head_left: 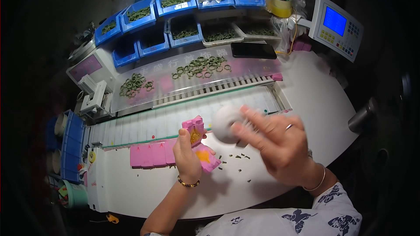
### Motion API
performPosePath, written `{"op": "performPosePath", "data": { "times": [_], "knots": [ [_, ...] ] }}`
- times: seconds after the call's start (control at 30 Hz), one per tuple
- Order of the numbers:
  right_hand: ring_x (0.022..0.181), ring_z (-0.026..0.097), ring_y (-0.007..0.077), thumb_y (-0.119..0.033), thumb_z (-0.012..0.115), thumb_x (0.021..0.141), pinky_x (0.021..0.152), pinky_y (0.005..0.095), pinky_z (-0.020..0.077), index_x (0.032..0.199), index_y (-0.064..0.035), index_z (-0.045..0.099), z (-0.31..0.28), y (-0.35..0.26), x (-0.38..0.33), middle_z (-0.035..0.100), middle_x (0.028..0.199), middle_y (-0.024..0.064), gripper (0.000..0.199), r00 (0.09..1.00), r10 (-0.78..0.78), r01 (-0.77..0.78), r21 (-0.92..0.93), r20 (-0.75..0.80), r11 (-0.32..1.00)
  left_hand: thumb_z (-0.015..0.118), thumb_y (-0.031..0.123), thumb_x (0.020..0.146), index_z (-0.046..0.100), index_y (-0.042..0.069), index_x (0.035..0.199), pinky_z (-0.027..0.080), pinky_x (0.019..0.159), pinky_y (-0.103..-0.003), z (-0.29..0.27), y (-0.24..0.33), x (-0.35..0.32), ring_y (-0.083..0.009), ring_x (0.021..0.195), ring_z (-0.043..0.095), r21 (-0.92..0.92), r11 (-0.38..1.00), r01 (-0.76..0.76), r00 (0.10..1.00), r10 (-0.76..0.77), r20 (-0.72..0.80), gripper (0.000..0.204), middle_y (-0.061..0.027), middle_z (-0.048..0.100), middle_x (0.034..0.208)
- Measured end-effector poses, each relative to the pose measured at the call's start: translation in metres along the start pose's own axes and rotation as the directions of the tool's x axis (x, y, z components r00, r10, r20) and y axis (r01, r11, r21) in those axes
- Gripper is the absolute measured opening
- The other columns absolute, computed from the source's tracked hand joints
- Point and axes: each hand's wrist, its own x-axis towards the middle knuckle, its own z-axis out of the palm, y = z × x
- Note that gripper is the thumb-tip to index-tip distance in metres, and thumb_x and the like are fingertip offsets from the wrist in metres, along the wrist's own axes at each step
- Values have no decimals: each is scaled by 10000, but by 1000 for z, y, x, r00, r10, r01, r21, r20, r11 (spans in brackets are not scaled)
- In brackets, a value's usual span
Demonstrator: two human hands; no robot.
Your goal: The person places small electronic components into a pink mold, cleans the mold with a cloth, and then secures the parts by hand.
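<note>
My left hand (188,159) is wrapped round a pink block-like mould that lies open in two parts. Its upper half (189,123) stands above my fingers, with a yellow hollow facing right. The lower half (214,164) tilts away to the right and has an orange-yellow patch. To the right, my right hand (280,146) grips a round whitish thing (224,124) between thumb and fingers. Motion blurs it, so its kind is unclear. It is apart from the mould. Small dark green bits (238,156) lie scattered on the white table below.
Several pink blocks (151,155) stand in a row left of my left hand. Beyond runs a long glass-topped tray (131,126). Green rings (203,66) lie on a clear sheet behind it. Blue bins (175,11), a black phone (253,51) and a control panel (337,26) stand farther back.
</note>
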Motion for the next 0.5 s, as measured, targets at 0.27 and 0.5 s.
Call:
{"op": "performPosePath", "data": {
  "times": [0.27,0.5],
  "knots": [
    [750,561,174,-148,602,797,740,308,383,1310,-191,578,0,-2,-8,558,1367,50,515,948,-76,74,18,310,997,315,461,1044,566,-71,1197,499,789,-275,-3,-6,-4,-169,890,614,52,953,-297,954,299,-29,608,-114,643,1018],
    [712,514,136,-176,607,790,687,253,356,1241,-227,644,23,-32,-17,583,1352,8,455,962,-161,184,-92,221,979,338,505,1024,516,-68,1254,491,531,-228,-6,0,5,-124,756,604,353,625,-696,714,654,250,643,-123,618,1023]
  ]
}}
